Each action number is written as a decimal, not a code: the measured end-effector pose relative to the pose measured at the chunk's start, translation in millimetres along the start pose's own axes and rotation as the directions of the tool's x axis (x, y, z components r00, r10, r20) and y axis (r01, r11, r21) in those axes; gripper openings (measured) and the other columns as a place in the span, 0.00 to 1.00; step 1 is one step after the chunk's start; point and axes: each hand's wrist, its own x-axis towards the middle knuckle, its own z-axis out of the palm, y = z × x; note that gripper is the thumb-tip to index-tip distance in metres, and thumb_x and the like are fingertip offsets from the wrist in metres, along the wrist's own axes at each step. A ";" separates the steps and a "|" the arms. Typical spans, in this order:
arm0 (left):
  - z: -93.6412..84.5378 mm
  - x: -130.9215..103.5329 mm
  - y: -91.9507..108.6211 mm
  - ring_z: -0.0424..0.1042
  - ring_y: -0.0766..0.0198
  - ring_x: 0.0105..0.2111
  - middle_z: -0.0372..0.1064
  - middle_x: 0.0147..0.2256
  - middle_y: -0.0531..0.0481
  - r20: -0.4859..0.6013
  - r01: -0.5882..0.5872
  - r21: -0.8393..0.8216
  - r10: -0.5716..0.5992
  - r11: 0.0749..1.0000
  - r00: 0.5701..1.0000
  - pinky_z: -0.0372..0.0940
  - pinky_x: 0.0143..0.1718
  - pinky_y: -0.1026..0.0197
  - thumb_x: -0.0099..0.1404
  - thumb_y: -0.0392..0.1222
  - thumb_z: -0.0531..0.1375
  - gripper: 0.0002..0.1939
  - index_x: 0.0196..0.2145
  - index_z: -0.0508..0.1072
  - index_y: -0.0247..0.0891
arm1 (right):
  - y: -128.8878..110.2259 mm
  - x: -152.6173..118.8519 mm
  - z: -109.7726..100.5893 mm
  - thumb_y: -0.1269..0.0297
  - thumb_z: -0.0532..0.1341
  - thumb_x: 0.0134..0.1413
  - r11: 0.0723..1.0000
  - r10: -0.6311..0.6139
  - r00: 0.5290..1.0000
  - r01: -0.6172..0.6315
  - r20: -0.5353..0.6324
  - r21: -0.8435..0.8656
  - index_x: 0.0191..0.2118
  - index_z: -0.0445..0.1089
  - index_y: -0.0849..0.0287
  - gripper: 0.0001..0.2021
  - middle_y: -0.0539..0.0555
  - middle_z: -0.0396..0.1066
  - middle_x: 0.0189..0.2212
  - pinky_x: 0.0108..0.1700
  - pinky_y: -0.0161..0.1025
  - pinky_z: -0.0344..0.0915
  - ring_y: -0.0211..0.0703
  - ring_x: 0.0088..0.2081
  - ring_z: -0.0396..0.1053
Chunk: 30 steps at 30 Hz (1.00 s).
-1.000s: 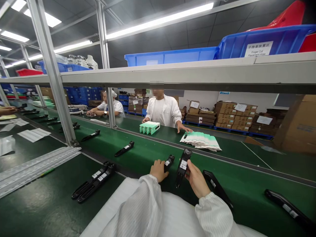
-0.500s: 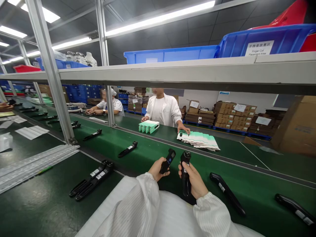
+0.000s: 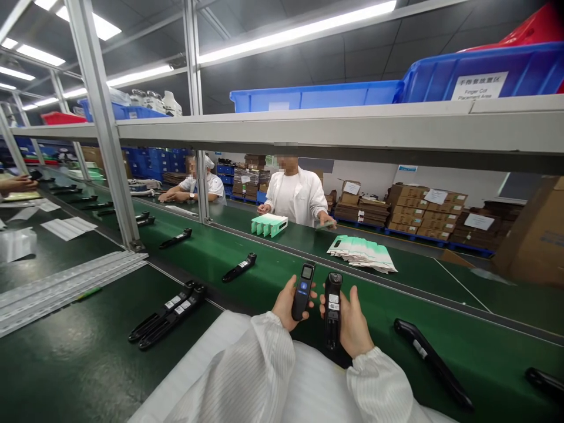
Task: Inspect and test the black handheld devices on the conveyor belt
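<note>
- Clock taken from the hands, 12 = straight ahead.
- Left hand (image 3: 285, 308): grasping a black handheld device (image 3: 302, 296), upright, small screen and blue buttons facing the wearer. Fingertips wrap its far edge.
- Right hand (image 3: 355, 326): grasping a labelled black unit (image 3: 333, 317), back side to the wearer, white stickers visible. Fingertips show on its left edge; thumb stands off it.
- The two units are side by side, near each other, not touching; both above the green belt (image 3: 379, 302).
- 9 o'clock: pair of black units (image 3: 170, 313) lying side by side on the bench.
- 10 o'clock: single black unit (image 3: 239, 268) on the belt.
- 4 o'clock: angled black unit (image 3: 434, 364) on the belt; another (image 3: 546, 382) beyond, cut off by the frame edge.
- 1 o'clock: fanned stack of green-white flat cartons (image 3: 362, 254).
- 11 o'clock: green-white folded insert (image 3: 269, 225), near a white-coated co-worker (image 3: 294, 194).
</note>
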 end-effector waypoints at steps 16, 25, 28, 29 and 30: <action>15.7 -4.8 -16.0 0.61 0.70 0.21 0.67 0.28 0.45 0.085 0.032 -0.020 -0.031 0.999 0.996 0.47 0.14 0.70 0.61 0.57 0.47 0.25 0.41 0.68 0.31 | 36.7 35.7 -51.3 0.65 0.54 0.43 0.551 -0.275 0.933 -0.045 -0.232 -0.834 0.46 0.62 0.57 0.20 0.57 0.68 0.38 0.41 0.45 0.60 0.52 0.40 0.67; 28.8 -5.9 -28.9 0.60 0.68 0.22 0.64 0.25 0.51 -0.076 -0.321 0.431 0.389 0.843 0.918 0.53 0.20 0.67 0.58 0.44 0.50 0.14 0.39 0.66 0.35 | 25.6 29.0 -53.4 0.63 0.54 0.46 0.402 -0.457 0.875 0.047 -0.156 -0.914 0.47 0.66 0.55 0.19 0.60 0.62 0.50 0.50 0.54 0.53 0.59 0.53 0.55; 28.3 -9.4 -28.9 0.64 0.65 0.31 0.66 0.32 0.50 0.017 -0.500 0.620 0.626 0.605 0.779 0.59 0.34 0.65 0.55 0.40 0.57 0.17 0.44 0.65 0.39 | 17.1 22.0 -32.5 0.54 0.51 0.51 0.722 -0.371 0.922 0.210 -0.112 -0.660 0.43 0.69 0.55 0.18 0.58 0.67 0.46 0.48 0.49 0.58 0.54 0.49 0.62; 28.5 -11.4 -28.7 0.65 0.63 0.34 0.66 0.36 0.49 0.054 -0.534 0.639 0.659 0.554 0.750 0.59 0.38 0.63 0.54 0.38 0.58 0.19 0.45 0.65 0.40 | 14.8 19.3 -24.8 0.50 0.51 0.52 0.838 -0.293 0.950 0.203 -0.104 -0.507 0.42 0.70 0.55 0.19 0.57 0.69 0.45 0.46 0.47 0.60 0.53 0.47 0.63; 29.0 -13.6 -28.7 0.65 0.62 0.37 0.66 0.39 0.47 0.085 -0.553 0.646 0.671 0.526 0.737 0.58 0.41 0.62 0.54 0.38 0.58 0.20 0.47 0.64 0.40 | 12.8 16.5 -17.3 0.48 0.51 0.51 0.915 -0.227 0.970 0.181 -0.089 -0.360 0.41 0.71 0.55 0.20 0.56 0.69 0.44 0.44 0.45 0.62 0.53 0.46 0.65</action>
